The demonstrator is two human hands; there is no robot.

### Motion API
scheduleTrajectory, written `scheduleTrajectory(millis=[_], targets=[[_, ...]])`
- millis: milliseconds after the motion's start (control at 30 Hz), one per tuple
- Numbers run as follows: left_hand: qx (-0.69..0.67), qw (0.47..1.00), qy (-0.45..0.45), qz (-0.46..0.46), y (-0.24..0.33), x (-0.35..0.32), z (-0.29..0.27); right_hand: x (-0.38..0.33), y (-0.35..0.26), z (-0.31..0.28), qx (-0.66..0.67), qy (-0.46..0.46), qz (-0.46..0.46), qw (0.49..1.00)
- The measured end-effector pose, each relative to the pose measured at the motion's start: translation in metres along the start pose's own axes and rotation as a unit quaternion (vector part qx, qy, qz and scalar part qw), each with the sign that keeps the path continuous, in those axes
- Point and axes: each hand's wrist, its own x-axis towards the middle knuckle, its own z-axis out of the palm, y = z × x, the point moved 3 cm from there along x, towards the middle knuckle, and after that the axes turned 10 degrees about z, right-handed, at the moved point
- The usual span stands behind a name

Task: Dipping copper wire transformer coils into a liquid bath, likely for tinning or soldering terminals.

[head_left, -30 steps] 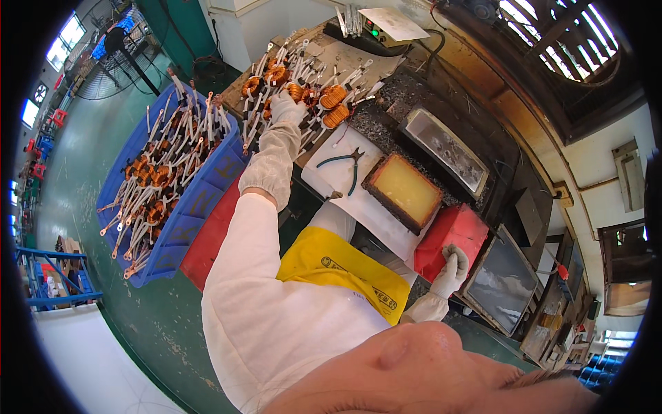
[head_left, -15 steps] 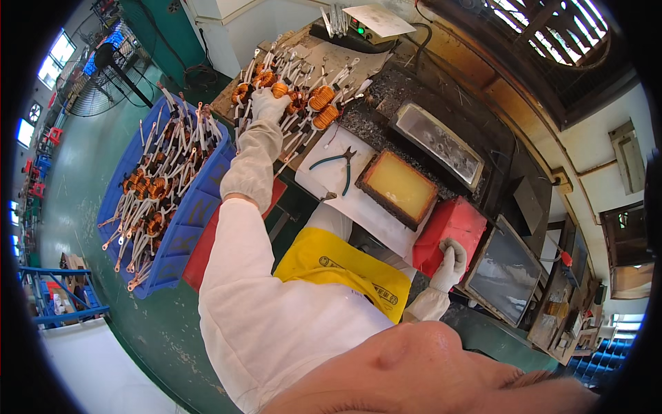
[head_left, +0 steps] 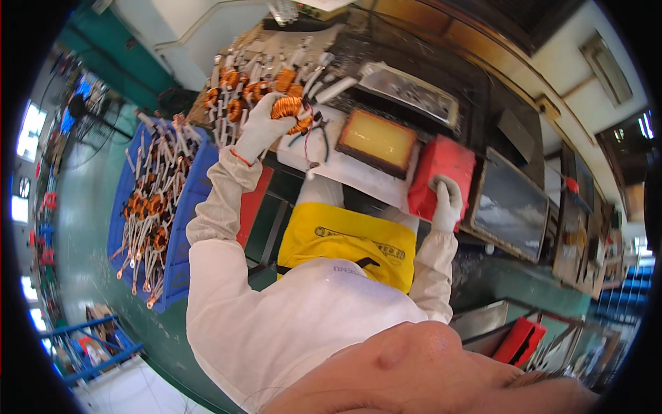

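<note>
My gloved left hand (head_left: 261,130) grips a copper-wound ring coil (head_left: 287,107) above the front of the bench, with a thin red lead dangling from it. Behind it, several more copper coils (head_left: 258,90) with white-sleeved leads lie in a pile. At the right, my gloved right hand (head_left: 448,204) has its fingers curled against the near side of a red box (head_left: 441,160). Whatever those fingers may pinch is hidden. Pliers with dark handles (head_left: 325,138) lie on white paper, partly behind the held coil.
A blue crate (head_left: 185,234) full of coils stands at my left. On the bench are a dark-rimmed tray (head_left: 369,163) of yellow material, a silvery rectangular pan (head_left: 452,114) and a framed dark grey panel (head_left: 510,200). A yellow apron (head_left: 345,228) covers my lap.
My left hand has lifted a coil off the pile and brought it nearer, toward the pliers. My right hand stays by the red box. The whole view has shifted.
</note>
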Motion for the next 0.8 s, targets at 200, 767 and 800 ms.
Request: scheduleTrajectory(millis=[200, 767, 800], targets=[[-0.014, 0.971, -0.177, 0.157, 0.093, -0.014, 0.134, -0.045, -0.027, 0.017, 0.106, -0.078, 0.046, 0.99], [0.193, 0.857, -0.382, 0.286, 0.193, -0.033, 0.331, -0.111, -0.044, -0.093, -0.052, 0.219, -0.008, 0.974], [0.193, 0.847, -0.386, 0.311, 0.193, -0.034, 0.33, -0.104, -0.058, -0.082, -0.075, 0.207, -0.064, 0.973]])
